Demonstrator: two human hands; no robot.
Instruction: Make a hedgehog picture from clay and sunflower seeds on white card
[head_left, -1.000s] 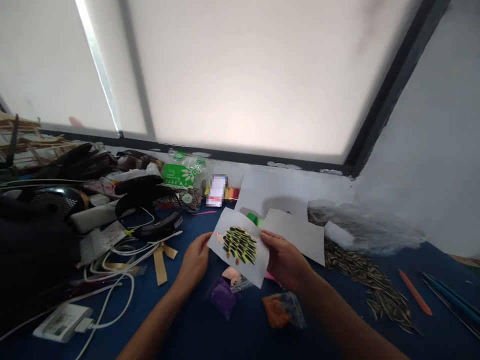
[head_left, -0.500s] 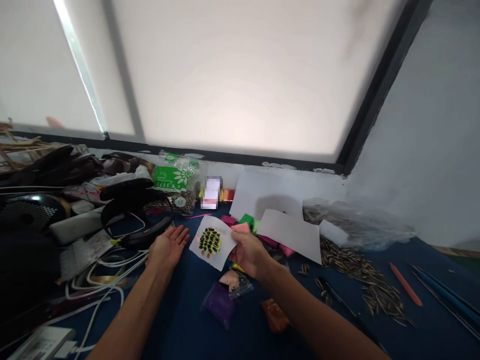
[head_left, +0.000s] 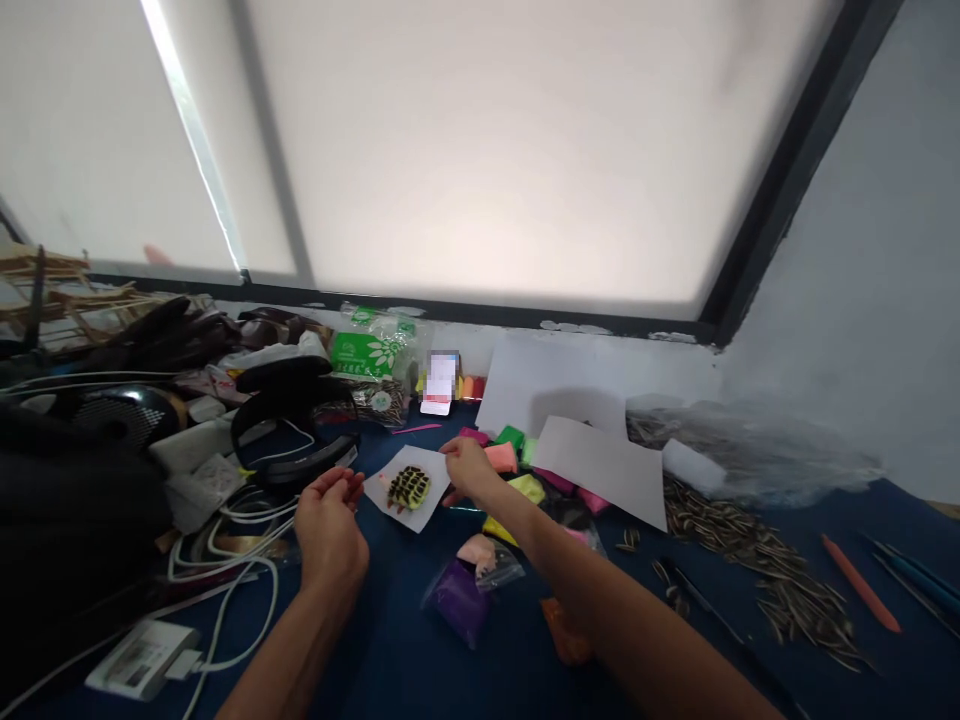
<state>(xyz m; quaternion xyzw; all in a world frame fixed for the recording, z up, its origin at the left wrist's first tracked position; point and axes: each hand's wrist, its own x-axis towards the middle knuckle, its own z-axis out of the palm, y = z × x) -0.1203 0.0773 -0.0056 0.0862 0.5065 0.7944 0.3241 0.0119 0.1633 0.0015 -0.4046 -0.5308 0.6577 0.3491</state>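
Observation:
A small white sheet of paper [head_left: 431,467] carries a turtle-like figure [head_left: 409,488], its yellow-green round body covered in dark seed-like pieces. My right hand [head_left: 466,468] pinches the sheet at its right corner. At the opposite corner is my left hand [head_left: 330,520], fingers curled inward; whether they touch the paper I cannot tell. Below the sheet lie a bag of purple clay [head_left: 459,600] and a pale peach lump [head_left: 478,552] in clear wrapping. Yellow clay packs [head_left: 526,488] and a salmon pack [head_left: 501,458] sit beside my right wrist.
Sunflower seeds [head_left: 750,545] spread on the right, near an orange stick [head_left: 860,583] and a dark pen [head_left: 712,605]. White cables [head_left: 217,560] and black headphones [head_left: 285,460] crowd the left. A phone [head_left: 440,382] stands behind, beside a green seed bag [head_left: 367,355].
My left hand has turned from an open palm to curled fingers and sits closer to the sheet. The sheet and right hand have lowered slightly. The view has shifted left.

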